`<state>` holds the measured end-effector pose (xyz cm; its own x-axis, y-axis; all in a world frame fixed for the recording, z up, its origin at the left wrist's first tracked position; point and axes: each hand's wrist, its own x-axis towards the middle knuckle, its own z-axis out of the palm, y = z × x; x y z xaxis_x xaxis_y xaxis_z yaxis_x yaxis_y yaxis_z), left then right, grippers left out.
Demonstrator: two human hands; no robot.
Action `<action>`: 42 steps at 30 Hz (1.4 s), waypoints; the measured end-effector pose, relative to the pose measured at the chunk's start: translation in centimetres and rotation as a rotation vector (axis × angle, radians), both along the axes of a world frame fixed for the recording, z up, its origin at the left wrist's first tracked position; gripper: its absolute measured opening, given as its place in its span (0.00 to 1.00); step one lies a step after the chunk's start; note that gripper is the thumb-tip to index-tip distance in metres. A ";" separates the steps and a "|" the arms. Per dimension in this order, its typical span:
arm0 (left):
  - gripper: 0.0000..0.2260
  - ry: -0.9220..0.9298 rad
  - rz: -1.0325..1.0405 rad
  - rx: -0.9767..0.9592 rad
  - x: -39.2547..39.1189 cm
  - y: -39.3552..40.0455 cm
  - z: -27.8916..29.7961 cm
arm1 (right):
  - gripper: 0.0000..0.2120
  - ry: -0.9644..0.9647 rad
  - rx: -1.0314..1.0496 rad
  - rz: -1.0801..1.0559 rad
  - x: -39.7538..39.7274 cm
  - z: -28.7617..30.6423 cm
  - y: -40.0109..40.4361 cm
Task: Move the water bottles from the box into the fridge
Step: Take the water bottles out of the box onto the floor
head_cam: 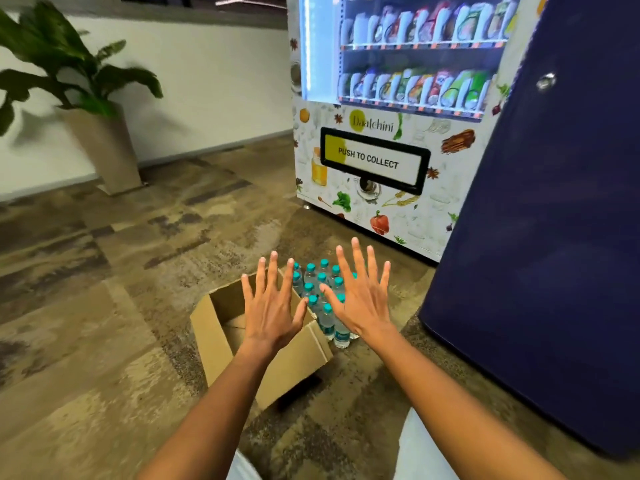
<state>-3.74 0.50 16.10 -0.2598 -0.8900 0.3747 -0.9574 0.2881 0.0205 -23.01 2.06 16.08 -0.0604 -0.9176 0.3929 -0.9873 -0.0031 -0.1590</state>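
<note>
An open cardboard box (pixel 214 334) sits on the floor, and what shows of its inside past my hand holds nothing. Several clear water bottles with teal caps (pixel 313 282) stand on the floor just right of and behind it. My left hand (pixel 272 306) hovers over the box with fingers spread straight, holding nothing. Over the bottles my right hand (pixel 360 296) is spread the same way and hides some of them. The dark blue fridge (pixel 554 220) stands at the right with its door closed.
A snack vending machine (pixel 374 161) with a "PUSH TO COLLECT" flap stands behind the bottles, beside the fridge. A potted plant in a tall beige planter (pixel 104 147) stands by the white wall at the left. Patterned brown carpet covers the floor.
</note>
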 end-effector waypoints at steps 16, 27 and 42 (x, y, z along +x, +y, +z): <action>0.35 0.025 -0.109 -0.019 -6.9 -2.9 -2.3 | 0.39 0.047 0.004 -0.020 -6.5 -1.7 -1.7; 0.35 -0.013 -0.127 0.005 -7.8 -4.8 -3.8 | 0.38 0.031 0.082 -0.066 -9.2 -4.6 -3.4; 0.35 -0.029 -0.156 0.106 -8.7 -1.3 23.1 | 0.39 0.047 0.208 -0.027 -10.7 22.3 1.0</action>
